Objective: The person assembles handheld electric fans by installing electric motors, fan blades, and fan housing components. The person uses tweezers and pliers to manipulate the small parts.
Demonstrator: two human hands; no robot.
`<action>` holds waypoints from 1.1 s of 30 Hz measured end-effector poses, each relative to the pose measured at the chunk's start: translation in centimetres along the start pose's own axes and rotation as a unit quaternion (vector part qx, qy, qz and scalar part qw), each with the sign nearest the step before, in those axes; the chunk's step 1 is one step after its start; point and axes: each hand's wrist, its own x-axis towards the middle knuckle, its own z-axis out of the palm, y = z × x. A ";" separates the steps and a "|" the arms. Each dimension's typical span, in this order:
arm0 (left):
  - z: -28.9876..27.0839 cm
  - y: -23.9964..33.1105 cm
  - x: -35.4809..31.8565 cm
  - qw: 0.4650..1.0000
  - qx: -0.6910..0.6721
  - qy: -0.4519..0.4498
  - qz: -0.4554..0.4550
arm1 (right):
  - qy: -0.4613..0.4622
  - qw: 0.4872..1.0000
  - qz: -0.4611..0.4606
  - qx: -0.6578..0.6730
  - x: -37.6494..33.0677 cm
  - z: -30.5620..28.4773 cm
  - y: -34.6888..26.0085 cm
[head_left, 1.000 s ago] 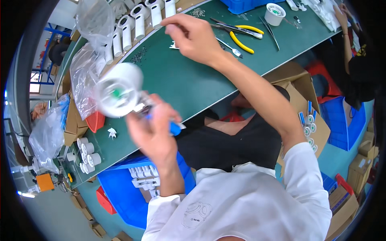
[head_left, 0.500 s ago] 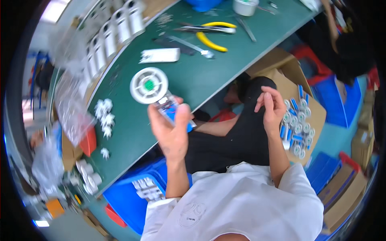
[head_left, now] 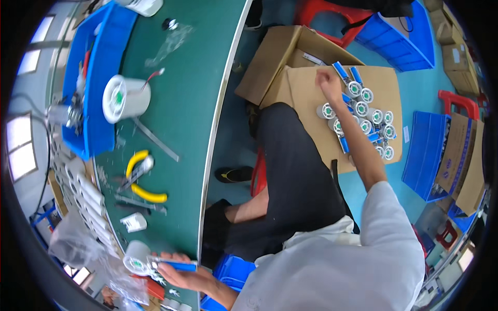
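Green matte table (head_left: 179, 194) runs from the top toward the lower left, its pale edge bordering a teal floor (head_left: 241, 142) where a red plastic stool (head_left: 332, 15) and an angular blue plastic crate (head_left: 399, 44) stand beyond the worker's black trousers (head_left: 285, 176). Over the table's near end, the left hand (head_left: 179, 272) grips a white cylindrical unit with a narrow blue block (head_left: 137, 257) — the block lies along the fingers, the round part sticks out past them toward the left. Out to the other side, the right hand (head_left: 329, 85) is above a flat brown cardboard sheet (head_left: 303, 96), its fingers curled beside the blue block at the top of a cluster of white round units with green centres and blue blocks (head_left: 361, 109); whether it has hold of anything, I cannot tell. Next to the sheet, an open brown cardboard box (head_left: 267, 65) has its side raised. Back on the table, a larger white cylinder with a green centre (head_left: 136, 98) lies on its side against a long blue plastic bin (head_left: 116, 52), a thin red wire (head_left: 154, 75) rising from it. Nearer the left hand are slim metal tweezers (head_left: 155, 139), yellow-handled pliers (head_left: 148, 194) with their handles apart, and a small white plastic piece (head_left: 134, 222) — beyond these, white tubular casings (head_left: 93, 207) stand in a row along the far edge, near a crumpled clear plastic bag (head_left: 75, 243).
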 end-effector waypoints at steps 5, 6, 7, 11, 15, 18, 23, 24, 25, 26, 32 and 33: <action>-1.6 0.0 0.4 1.000 -0.003 -0.009 -0.010 | -0.048 0.983 -0.025 -0.174 13.2 3.7 5.5; -1.4 0.2 0.2 0.999 0.018 0.034 -0.031 | -0.139 0.962 0.015 -0.232 14.8 4.7 6.2; -1.1 0.5 -0.2 0.995 0.038 0.077 -0.051 | -0.142 0.963 0.014 -0.227 15.7 5.9 7.0; 0.5 1.6 -0.3 0.979 0.129 0.141 -0.066 | -0.300 0.867 0.053 -0.394 18.0 9.2 10.6; -2.1 1.5 0.1 0.968 0.101 0.190 -0.127 | -0.510 0.757 0.090 -0.399 18.4 12.2 11.6; -3.4 1.8 0.9 0.955 0.098 0.221 -0.173 | -0.493 0.776 0.083 -0.385 19.8 15.3 11.7; 1.8 2.6 0.2 0.948 0.131 0.230 -0.175 | -0.440 0.816 0.078 -0.365 22.6 19.4 12.0; 2.7 2.7 0.0 0.956 0.124 0.202 -0.171 | -0.428 0.824 0.080 -0.364 23.1 19.9 12.5; 3.5 2.9 -0.3 0.963 0.118 0.174 -0.168 | -0.415 0.830 0.082 -0.363 23.6 20.3 13.0; 4.1 3.2 -0.4 0.969 0.113 0.146 -0.164 | -0.403 0.836 0.085 -0.362 24.0 20.8 13.6; 5.0 2.6 -1.2 0.951 0.118 0.228 -0.172 | -0.352 0.855 0.112 -0.365 22.9 23.2 19.1; 4.3 2.5 -1.1 0.950 0.123 0.227 -0.176 | -0.345 0.855 0.119 -0.368 22.4 23.3 20.2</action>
